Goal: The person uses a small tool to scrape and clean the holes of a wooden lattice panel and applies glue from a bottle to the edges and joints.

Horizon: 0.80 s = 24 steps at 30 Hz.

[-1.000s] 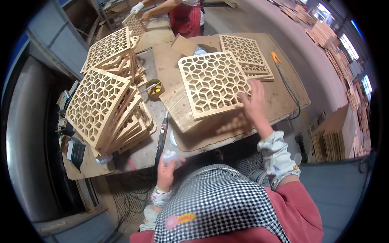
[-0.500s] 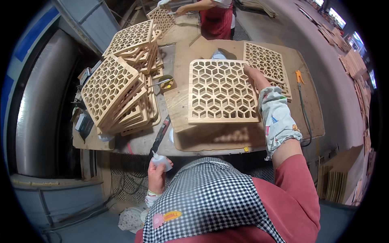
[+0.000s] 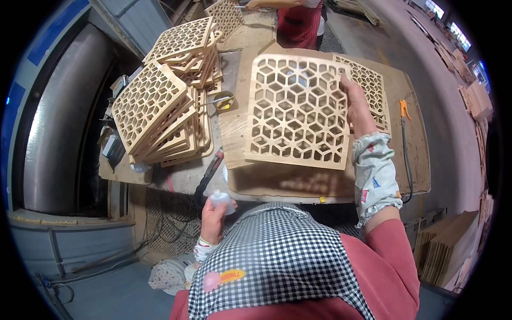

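Observation:
A square wooden lattice panel (image 3: 300, 111) with rounded corners is tilted up over the worktable. My right hand (image 3: 360, 109) grips its right edge, thumb on the near face; the fingers behind are mostly hidden. Under the panel lies a plain board (image 3: 234, 140) on brown sheeting. Low at the table's front edge, my left hand (image 3: 213, 220) is wrapped round a small whitish squeeze bottle (image 3: 222, 203), held apart from the panel.
Stacked lattice panels (image 3: 152, 104) lean at the left. Another panel (image 3: 368, 80) lies behind my right hand. Right of it is an orange air gun (image 3: 405, 109) on a hose. A round tin (image 3: 223, 102) and a red-black tool (image 3: 214, 162) lie mid-table. A co-worker in a red apron (image 3: 298, 29) stands opposite.
My right hand has tilted the panel, and it looks larger and closer. The bottle in my left hand has changed its tilt slightly. The whole view has shifted a little.

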Each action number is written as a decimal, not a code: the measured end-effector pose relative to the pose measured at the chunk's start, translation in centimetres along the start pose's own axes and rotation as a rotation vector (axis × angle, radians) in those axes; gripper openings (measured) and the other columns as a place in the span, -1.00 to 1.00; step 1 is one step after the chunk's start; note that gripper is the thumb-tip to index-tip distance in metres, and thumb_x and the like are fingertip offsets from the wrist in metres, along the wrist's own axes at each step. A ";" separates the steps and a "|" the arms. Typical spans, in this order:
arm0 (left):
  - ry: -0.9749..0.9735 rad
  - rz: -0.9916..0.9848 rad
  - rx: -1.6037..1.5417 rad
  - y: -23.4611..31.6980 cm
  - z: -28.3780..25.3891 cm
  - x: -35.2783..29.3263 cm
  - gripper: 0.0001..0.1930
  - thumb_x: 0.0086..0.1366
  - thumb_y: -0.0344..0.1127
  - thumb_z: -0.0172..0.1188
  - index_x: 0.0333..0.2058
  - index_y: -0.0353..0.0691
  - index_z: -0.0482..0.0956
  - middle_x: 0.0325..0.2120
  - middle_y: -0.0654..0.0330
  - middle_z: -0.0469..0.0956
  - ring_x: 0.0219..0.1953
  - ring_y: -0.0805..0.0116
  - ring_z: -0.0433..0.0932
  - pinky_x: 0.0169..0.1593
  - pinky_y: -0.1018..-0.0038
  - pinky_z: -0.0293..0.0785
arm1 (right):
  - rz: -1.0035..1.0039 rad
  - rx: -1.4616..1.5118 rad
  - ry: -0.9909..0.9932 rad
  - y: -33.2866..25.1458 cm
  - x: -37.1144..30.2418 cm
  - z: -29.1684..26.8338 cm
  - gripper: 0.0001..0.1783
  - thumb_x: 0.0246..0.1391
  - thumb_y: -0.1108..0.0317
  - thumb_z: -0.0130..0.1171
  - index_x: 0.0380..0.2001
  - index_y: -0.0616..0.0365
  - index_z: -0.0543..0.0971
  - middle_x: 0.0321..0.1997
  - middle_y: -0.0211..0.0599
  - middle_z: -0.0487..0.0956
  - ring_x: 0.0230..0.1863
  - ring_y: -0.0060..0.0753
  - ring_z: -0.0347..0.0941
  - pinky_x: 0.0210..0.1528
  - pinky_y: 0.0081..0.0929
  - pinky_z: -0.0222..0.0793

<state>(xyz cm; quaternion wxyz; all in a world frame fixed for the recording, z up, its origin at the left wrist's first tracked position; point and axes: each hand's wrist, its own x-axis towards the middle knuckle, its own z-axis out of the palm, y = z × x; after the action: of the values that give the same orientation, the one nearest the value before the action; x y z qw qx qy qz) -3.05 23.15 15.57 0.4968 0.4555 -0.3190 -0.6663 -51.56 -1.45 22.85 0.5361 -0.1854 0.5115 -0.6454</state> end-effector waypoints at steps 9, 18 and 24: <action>-0.025 -0.032 -0.083 0.3 0.3 0.7 -0.71 0.37 -0.42 0.29 0.00 -0.26 0.46 -0.21 0.10 0.61 -0.18 0.26 0.61 -0.01 0.29 0.57 | -0.782 -0.018 -0.488 -5.2 -10.3 3.5 -0.64 0.43 0.17 0.27 0.15 0.08 0.57 -0.03 -0.39 0.73 -0.10 -0.49 0.67 -0.11 -0.49 0.48; -0.057 -0.007 -0.105 -0.2 -2.3 -0.5 -0.76 0.44 -0.39 0.24 0.01 -0.30 0.49 -0.17 0.12 0.65 -0.13 0.32 0.64 0.07 0.35 0.56 | -0.747 0.003 -0.343 0.9 -13.5 -1.1 -0.50 0.49 -0.03 0.15 0.22 0.13 0.52 0.14 -0.42 0.62 0.18 -0.46 0.50 0.27 -0.32 0.39; -0.113 0.010 -0.050 1.4 -2.2 -0.4 -0.72 0.51 -0.29 0.19 0.07 -0.29 0.47 -0.15 0.10 0.65 -0.11 0.31 0.64 0.09 0.34 0.56 | -0.764 -0.113 -0.220 1.9 -14.8 -2.3 -0.11 0.36 -0.33 0.15 0.43 0.14 0.33 0.41 -0.22 0.44 0.43 -0.24 0.35 0.45 -0.12 0.25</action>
<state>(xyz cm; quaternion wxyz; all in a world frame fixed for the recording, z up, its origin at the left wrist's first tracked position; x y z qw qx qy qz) -0.50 23.18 16.09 0.4923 0.4030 -0.3323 -0.6963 -47.16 12.82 24.89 0.2981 -0.4593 0.3799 -0.7455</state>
